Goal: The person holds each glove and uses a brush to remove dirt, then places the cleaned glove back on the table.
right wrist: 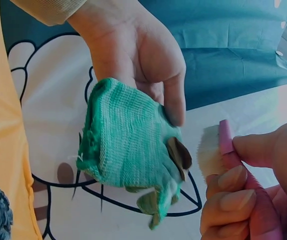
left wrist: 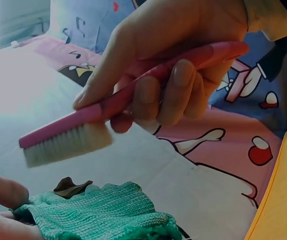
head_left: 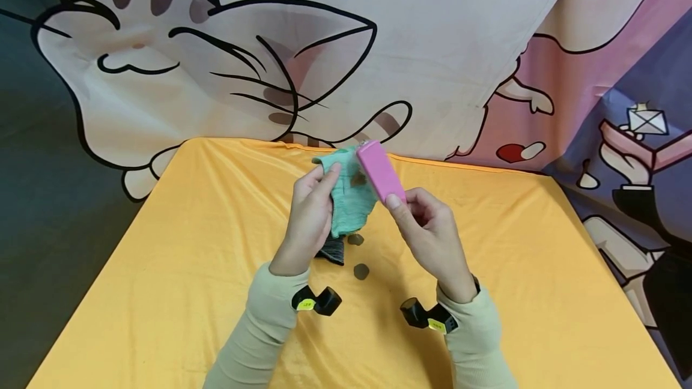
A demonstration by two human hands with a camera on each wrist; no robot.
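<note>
A green knitted cloth piece (head_left: 351, 206), which looks like a glove or sock, is pinched in the left hand (head_left: 308, 215) above the yellow-covered table. Brown leaf-like bits (right wrist: 179, 154) cling to it in the right wrist view. The right hand (head_left: 432, 233) grips a pink brush (head_left: 380, 171), thumb laid along it. Pale bristles (left wrist: 68, 144) show in the left wrist view, facing the green cloth from a short distance, apart from it. In the right wrist view the left hand (right wrist: 138, 55) holds the cloth by its edge.
On the yellow table cover (head_left: 189, 269), below the hands, lie a dark grey knitted item (head_left: 332, 251), partly hidden, and two brownish round bits, one (head_left: 361, 271) nearer and one (head_left: 355, 239) farther. A cartoon-printed sheet (head_left: 443, 47) hangs behind the table.
</note>
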